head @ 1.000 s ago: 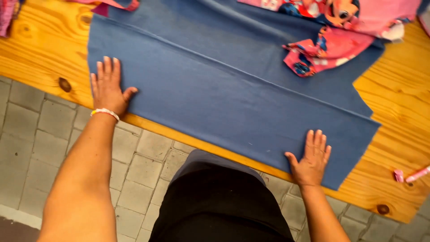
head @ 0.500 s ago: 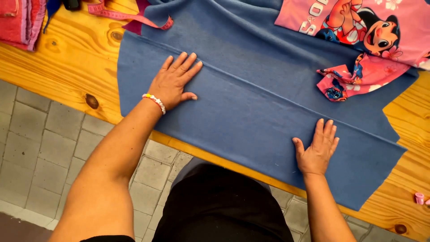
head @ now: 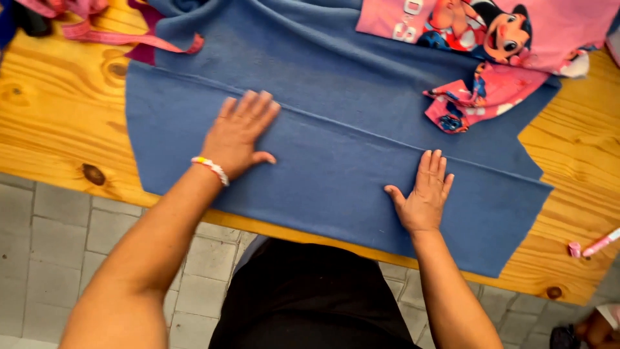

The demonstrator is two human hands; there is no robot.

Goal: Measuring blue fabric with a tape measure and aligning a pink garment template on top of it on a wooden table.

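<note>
Both hands press flat, fingers spread and gripping nothing: my left hand [head: 237, 134] and right hand [head: 424, 194] lie on the folded blue fabric [head: 336, 161], which covers the wooden table [head: 58, 129]. Pink printed cloth [head: 491, 32] lies beyond.

We see our left hand [head: 237, 136] flat, palm down, fingers pointing to 1 o'clock; our right hand [head: 423, 194] flat at its 4 o'clock, fingers spread toward 12, both forearms extended.
</note>
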